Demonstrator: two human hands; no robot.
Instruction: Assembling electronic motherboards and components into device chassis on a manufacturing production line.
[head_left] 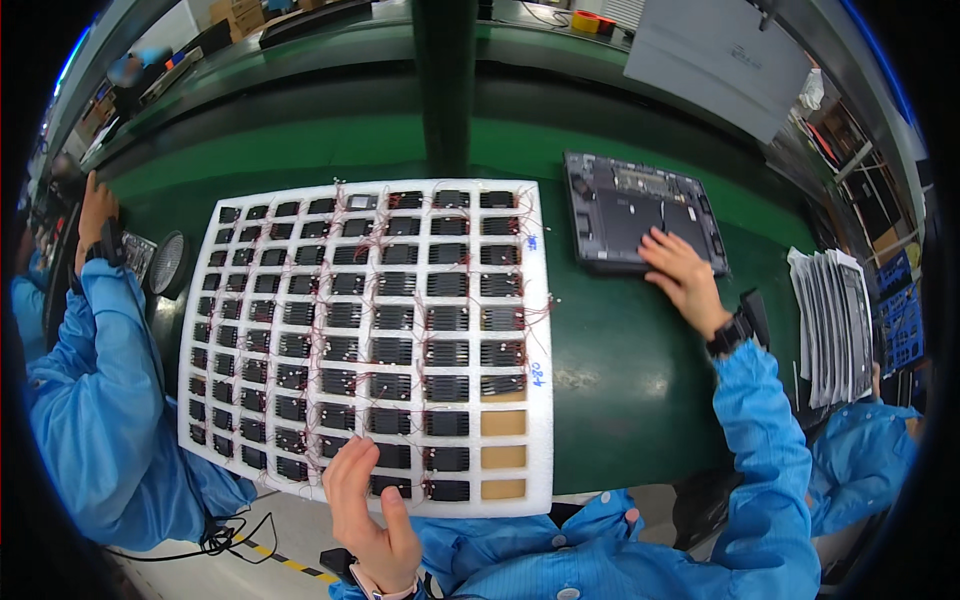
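A white foam tray [545,420] spans the middle of the green bench. Its cells hold many small black parts [447,424] with thin red wires and white plugs. Over the tray's near edge is my left hand [368,520], fingers extended, thumb apart, with nothing visible in it. Farther right lies a dark, flat device chassis [612,225], like an opened laptop base, with internal boards showing. My right hand [685,278] rests its outstretched fingers on the chassis's near right part. Whether anything small sits under those fingertips is hidden.
Several cells at the tray's near right show bare cardboard [502,457]. A stack of thin grey-white sheets [830,325] stands at the right. At the left are a co-worker's hand [98,210] and blue sleeve. A green post [443,90] rises beyond the tray; a grey panel [715,65] hangs behind.
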